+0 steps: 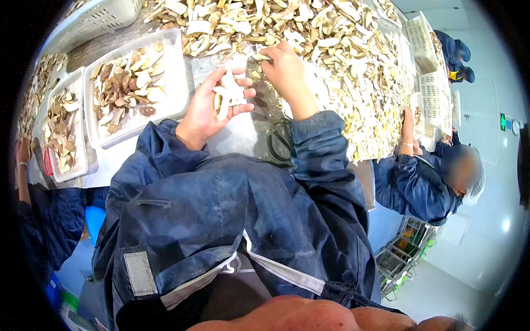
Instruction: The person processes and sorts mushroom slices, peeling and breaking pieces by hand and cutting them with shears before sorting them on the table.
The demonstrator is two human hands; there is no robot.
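My left hand [203,113] is turned palm up, fingers curled loosely around several pale dried mushroom slices [227,92]. Just to its right, my right hand [288,73] reaches to the near edge of a wide heap of mushroom slices [331,38]. Its thumb and forefinger pinch a single mushroom slice [260,57]; the other fingers are folded and partly hidden. Below the right hand, the black loop handles of what look like scissors [279,144] lie on the table, partly behind the sleeve.
A clear plastic tray [179,71] of darker slices stands left of my hands, with a smaller tray [81,124] beyond it. A white basket [118,14] is at upper left, and more white baskets [422,44] line the right. Co-workers [419,176] sit on both sides.
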